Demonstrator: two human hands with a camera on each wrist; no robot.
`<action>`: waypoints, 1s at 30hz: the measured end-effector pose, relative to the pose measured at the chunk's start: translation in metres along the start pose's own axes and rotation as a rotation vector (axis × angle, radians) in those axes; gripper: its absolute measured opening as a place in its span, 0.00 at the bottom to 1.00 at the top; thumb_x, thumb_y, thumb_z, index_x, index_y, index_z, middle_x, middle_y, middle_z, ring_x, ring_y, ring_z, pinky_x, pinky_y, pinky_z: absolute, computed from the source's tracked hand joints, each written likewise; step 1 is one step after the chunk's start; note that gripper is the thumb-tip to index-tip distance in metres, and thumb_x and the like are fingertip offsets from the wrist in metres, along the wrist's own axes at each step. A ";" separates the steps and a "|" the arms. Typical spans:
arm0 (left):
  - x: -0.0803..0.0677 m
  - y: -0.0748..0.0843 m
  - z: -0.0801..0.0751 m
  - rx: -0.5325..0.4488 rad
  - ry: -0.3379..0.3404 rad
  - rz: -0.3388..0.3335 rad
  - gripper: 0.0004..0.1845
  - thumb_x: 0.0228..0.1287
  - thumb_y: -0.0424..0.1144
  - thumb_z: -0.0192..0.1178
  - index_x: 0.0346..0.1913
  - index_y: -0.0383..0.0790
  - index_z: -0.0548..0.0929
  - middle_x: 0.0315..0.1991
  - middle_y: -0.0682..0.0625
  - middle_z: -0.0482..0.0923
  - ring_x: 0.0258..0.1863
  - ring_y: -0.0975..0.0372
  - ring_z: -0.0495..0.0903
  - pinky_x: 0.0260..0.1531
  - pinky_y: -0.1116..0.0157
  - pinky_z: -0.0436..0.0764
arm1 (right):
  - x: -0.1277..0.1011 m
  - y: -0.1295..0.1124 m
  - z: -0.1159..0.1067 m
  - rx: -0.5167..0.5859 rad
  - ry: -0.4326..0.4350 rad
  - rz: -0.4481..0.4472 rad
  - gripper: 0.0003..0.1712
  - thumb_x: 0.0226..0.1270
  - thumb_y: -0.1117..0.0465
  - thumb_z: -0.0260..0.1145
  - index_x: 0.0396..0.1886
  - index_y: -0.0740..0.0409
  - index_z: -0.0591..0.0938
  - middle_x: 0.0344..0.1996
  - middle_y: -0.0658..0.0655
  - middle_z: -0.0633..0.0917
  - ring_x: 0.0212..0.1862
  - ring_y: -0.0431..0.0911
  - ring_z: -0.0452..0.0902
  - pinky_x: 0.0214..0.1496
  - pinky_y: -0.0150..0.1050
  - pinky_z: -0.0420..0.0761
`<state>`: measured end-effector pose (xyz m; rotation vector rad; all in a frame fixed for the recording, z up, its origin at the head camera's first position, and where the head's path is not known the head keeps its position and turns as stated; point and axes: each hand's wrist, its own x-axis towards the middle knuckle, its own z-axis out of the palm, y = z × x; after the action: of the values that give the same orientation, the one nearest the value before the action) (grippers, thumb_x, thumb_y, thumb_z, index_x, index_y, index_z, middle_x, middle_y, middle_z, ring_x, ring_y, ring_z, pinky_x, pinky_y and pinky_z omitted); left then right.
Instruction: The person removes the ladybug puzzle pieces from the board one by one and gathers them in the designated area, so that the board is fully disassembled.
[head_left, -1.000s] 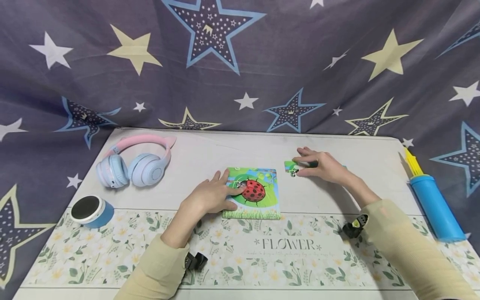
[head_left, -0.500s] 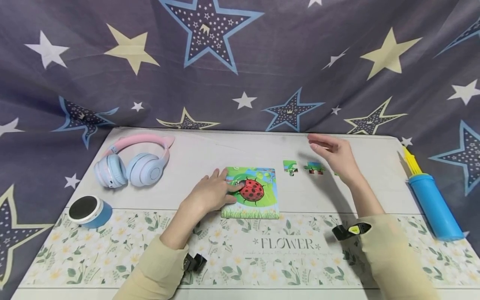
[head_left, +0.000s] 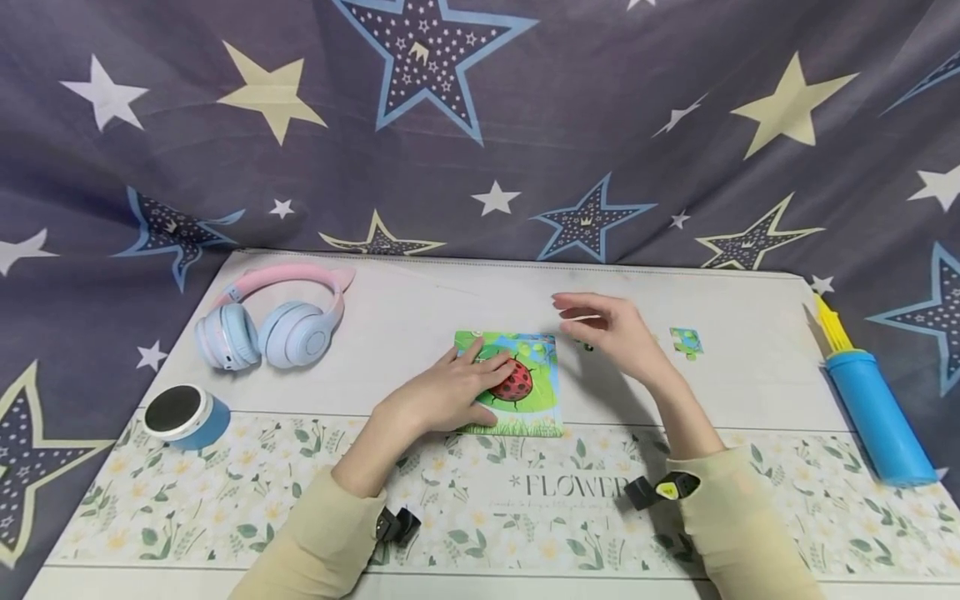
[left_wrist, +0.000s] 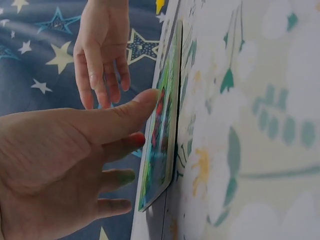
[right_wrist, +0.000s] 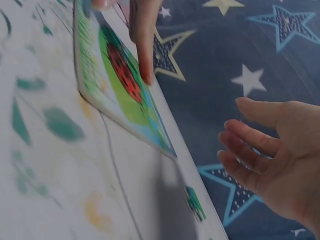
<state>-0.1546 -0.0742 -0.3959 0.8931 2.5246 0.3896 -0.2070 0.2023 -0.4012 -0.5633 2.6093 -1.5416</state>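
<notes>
Head view: ladybird puzzle board (head_left: 510,385) is lying flat on the table (head_left: 420,300), and serves as the reference. The left hand (head_left: 450,396) is resting on the board's left half, fingers extended over the ladybird picture, pressing it flat and grasping nothing. The right hand (head_left: 611,329) is hovering just past the board's upper right corner, fingers loosely spread, grip released and empty. A small green loose piece (head_left: 586,344) is lying directly beneath that hand, mostly hidden by it. A second loose piece (head_left: 687,342) is lying farther right of the board, well apart from it. The right hand is the nearer one to both.

Left wrist view: the thumb (left_wrist: 120,117) is touching the board's face (left_wrist: 162,150), while the other fingers are lying against it.

Right wrist view: the right palm (right_wrist: 280,165) is open, fingers slightly curved, above a green piece (right_wrist: 194,201) on the table beyond the board's corner (right_wrist: 167,150).
</notes>
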 end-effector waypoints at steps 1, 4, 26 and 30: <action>0.000 0.000 0.000 0.006 -0.004 -0.003 0.41 0.70 0.51 0.65 0.82 0.50 0.60 0.85 0.51 0.49 0.85 0.43 0.38 0.82 0.38 0.46 | -0.001 -0.002 0.003 -0.002 -0.015 0.000 0.25 0.69 0.67 0.70 0.65 0.61 0.82 0.62 0.62 0.85 0.59 0.59 0.84 0.61 0.34 0.84; 0.001 0.001 0.001 0.024 -0.019 -0.021 0.41 0.70 0.52 0.65 0.81 0.52 0.61 0.85 0.51 0.48 0.85 0.43 0.37 0.82 0.39 0.47 | -0.003 -0.005 0.011 -0.016 -0.071 -0.008 0.25 0.68 0.67 0.71 0.65 0.63 0.81 0.61 0.64 0.85 0.59 0.59 0.85 0.63 0.47 0.85; 0.000 0.000 0.006 0.002 -0.068 -0.053 0.40 0.71 0.55 0.63 0.81 0.53 0.60 0.86 0.50 0.41 0.85 0.45 0.35 0.84 0.44 0.43 | -0.010 -0.002 0.032 -0.272 -0.368 -0.017 0.39 0.58 0.65 0.79 0.71 0.56 0.78 0.53 0.56 0.89 0.55 0.50 0.84 0.60 0.50 0.84; 0.001 0.000 0.006 0.007 -0.074 -0.057 0.40 0.72 0.54 0.62 0.82 0.53 0.60 0.86 0.50 0.40 0.85 0.45 0.35 0.84 0.44 0.43 | -0.010 -0.002 0.034 -0.292 -0.361 -0.010 0.38 0.56 0.67 0.80 0.69 0.53 0.80 0.49 0.53 0.89 0.52 0.47 0.85 0.57 0.48 0.84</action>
<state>-0.1523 -0.0727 -0.4018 0.8211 2.4791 0.3240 -0.1888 0.1762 -0.4182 -0.7915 2.5540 -0.9518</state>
